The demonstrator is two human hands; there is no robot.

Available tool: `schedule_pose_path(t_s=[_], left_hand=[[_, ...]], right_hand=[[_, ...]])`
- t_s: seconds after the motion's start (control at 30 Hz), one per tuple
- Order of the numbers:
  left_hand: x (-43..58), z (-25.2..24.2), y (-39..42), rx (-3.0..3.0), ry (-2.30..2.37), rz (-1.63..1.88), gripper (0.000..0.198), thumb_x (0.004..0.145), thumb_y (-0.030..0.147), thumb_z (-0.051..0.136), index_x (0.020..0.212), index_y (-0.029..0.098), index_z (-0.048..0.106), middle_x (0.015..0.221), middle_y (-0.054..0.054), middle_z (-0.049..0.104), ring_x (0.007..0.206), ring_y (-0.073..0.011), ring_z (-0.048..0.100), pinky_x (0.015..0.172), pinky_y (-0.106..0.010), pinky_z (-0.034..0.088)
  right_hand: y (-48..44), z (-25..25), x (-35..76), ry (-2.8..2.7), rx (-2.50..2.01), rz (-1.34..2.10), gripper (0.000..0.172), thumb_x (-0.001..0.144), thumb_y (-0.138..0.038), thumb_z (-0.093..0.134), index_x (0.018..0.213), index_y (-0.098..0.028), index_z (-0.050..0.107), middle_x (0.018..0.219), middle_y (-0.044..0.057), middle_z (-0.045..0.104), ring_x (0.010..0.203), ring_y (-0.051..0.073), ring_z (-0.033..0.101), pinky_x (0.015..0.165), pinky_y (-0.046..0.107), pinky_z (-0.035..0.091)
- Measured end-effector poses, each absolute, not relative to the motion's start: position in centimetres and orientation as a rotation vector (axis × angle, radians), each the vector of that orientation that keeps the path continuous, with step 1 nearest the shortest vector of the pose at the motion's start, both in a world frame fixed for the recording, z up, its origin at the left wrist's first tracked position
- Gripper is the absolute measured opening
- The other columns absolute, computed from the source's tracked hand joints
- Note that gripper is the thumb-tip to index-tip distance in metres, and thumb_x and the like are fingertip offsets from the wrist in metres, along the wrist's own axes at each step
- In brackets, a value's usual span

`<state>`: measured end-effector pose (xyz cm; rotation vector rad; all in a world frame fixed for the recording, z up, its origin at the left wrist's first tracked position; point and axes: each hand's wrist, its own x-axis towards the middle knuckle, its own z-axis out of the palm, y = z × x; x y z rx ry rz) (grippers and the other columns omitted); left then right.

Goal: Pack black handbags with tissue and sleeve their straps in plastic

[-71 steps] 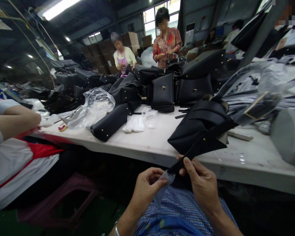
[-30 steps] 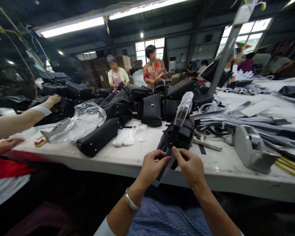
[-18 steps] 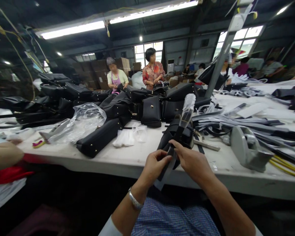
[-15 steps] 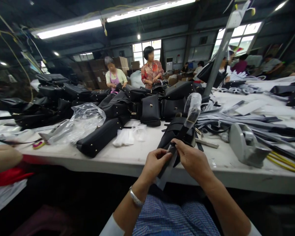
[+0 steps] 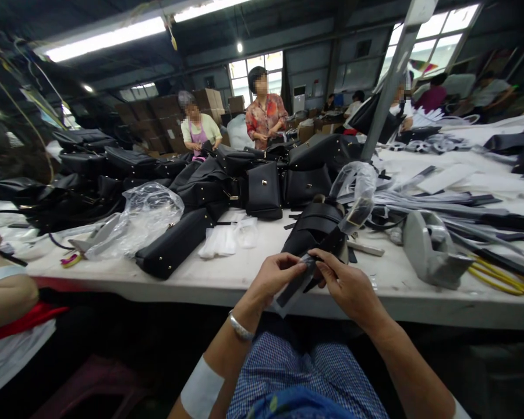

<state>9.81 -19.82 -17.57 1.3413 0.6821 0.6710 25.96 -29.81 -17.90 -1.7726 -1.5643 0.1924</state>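
The left hand (image 5: 276, 278) pinches clear film (image 5: 290, 288), the right hand (image 5: 346, 284) a dark strap (image 5: 330, 240), apparently a covering step whose next move calls for even tension.

The person's bare left hand (image 5: 276, 278) was turned inward, its thumb and index finger closed in a pinch. The bare right hand (image 5: 347, 285) faced it from the other side, index finger stretched forward and thumb bent below it, their fingertips just beside the left ones. A broad, silver-coloured bangle (image 5: 240, 326) circled the left wrist, and a pale white band (image 5: 202, 387) wrapped the left forearm (image 5: 227, 352), while the bare right forearm (image 5: 404, 355) slanted up and inward
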Motion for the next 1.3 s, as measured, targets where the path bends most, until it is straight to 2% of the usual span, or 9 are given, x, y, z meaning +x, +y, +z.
schedule_pose_path(t_s=[0.13, 0.27, 0.33, 0.5, 0.63, 0.77, 1.03, 1.17, 1.3], left_hand=[[9.9, -16.9, -19.2, 1.384, 0.68, 0.612, 0.034, 0.065, 0.042, 0.087, 0.079, 0.014, 0.074, 0.076, -0.003, 0.071, 0.071, -0.014, 0.061, 0.071, -0.025, 0.044], [10.5, -16.5, -19.5, 1.375, 0.719, 0.639, 0.034, 0.065, 0.043, 0.086, 0.078, 0.014, 0.073, 0.073, -0.003, 0.07, 0.068, -0.0137, 0.06, 0.069, -0.025, 0.044], [10.7, -16.5, -20.1, 1.34, 0.746, 0.67, 0.035, 0.064, 0.043, 0.087, 0.078, 0.014, 0.073, 0.072, -0.003, 0.07, 0.067, -0.0137, 0.06, 0.068, -0.025, 0.044], [10.8, -17.2, -21.8, 1.221, 0.701, 0.772, 0.029, 0.07, 0.037, 0.085, 0.084, 0.014, 0.073, 0.081, -0.004, 0.073, 0.075, -0.0146, 0.063, 0.073, -0.025, 0.047], [10.4, -17.2, -22.5, 1.231, 0.764, 0.839, 0.028, 0.073, 0.037, 0.083, 0.087, 0.014, 0.074, 0.082, -0.005, 0.072, 0.077, -0.0154, 0.063, 0.074, -0.025, 0.047], [10.2, -16.8, -22.4, 1.224, 0.796, 0.823, 0.029, 0.071, 0.038, 0.084, 0.083, 0.014, 0.074, 0.078, -0.004, 0.071, 0.073, -0.0149, 0.061, 0.07, -0.025, 0.047], [9.8, -17.8, -22.8, 1.117, 0.83, 0.866, 0.031, 0.074, 0.043, 0.081, 0.086, 0.015, 0.072, 0.082, -0.004, 0.071, 0.076, -0.0154, 0.062, 0.073, -0.025, 0.048], [9.6, -18.4, -22.6, 1.182, 0.86, 0.888, 0.031, 0.078, 0.044, 0.078, 0.086, 0.015, 0.073, 0.083, -0.005, 0.072, 0.08, -0.0168, 0.063, 0.077, -0.026, 0.048], [9.2, -18.4, -21.9, 1.293, 0.898, 0.871, 0.032, 0.079, 0.046, 0.076, 0.086, 0.015, 0.073, 0.082, -0.005, 0.072, 0.079, -0.0178, 0.063, 0.074, -0.027, 0.048]], right_hand=[[-30.9, -18.9, 26.2, -1.483, -1.648, 0.295, 0.038, 0.099, -0.033, 0.05, 0.136, -0.029, 0.054, 0.092, 0.0, 0.077, 0.073, 0.018, 0.073, 0.069, 0.027, 0.052], [-32.1, -20.0, 25.2, -1.233, -1.58, 0.343, 0.023, 0.096, -0.042, 0.056, 0.108, -0.025, 0.064, 0.082, 0.0, 0.074, 0.071, 0.018, 0.072, 0.073, 0.027, 0.053], [-32.3, -20.4, 24.7, -1.175, -1.596, 0.42, 0.027, 0.094, -0.048, 0.057, 0.099, -0.023, 0.067, 0.079, 0.001, 0.073, 0.07, 0.02, 0.071, 0.072, 0.029, 0.053], [-31.7, -20.6, 23.6, -1.005, -1.559, 0.744, 0.048, 0.086, -0.06, 0.062, 0.106, -0.018, 0.072, 0.08, 0.005, 0.071, 0.069, 0.022, 0.066, 0.068, 0.032, 0.053], [-30.9, -20.2, 22.6, -0.71, -1.353, 0.973, 0.044, 0.076, -0.057, 0.077, 0.089, -0.016, 0.075, 0.061, -0.001, 0.058, 0.06, 0.014, 0.054, 0.059, 0.024, 0.045], [-30.3, -19.8, 21.2, -0.346, -1.086, 1.191, 0.046, 0.062, -0.053, 0.089, 0.088, -0.017, 0.077, 0.064, -0.003, 0.052, 0.057, 0.01, 0.045, 0.052, 0.02, 0.042], [-30.1, -21.1, 19.0, -0.22, -1.155, 1.028, 0.041, 0.059, -0.045, 0.092, 0.088, -0.02, 0.077, 0.082, 0.001, 0.065, 0.064, 0.01, 0.047, 0.05, 0.018, 0.037], [-29.9, -21.5, 18.8, -0.254, -1.187, 0.969, 0.039, 0.059, -0.045, 0.092, 0.083, -0.018, 0.076, 0.073, -0.001, 0.064, 0.059, 0.01, 0.043, 0.049, 0.019, 0.035], [-29.7, -21.1, 19.0, -0.276, -1.175, 0.968, 0.043, 0.062, -0.049, 0.089, 0.09, -0.018, 0.076, 0.067, -0.001, 0.061, 0.058, 0.011, 0.044, 0.048, 0.02, 0.035]])
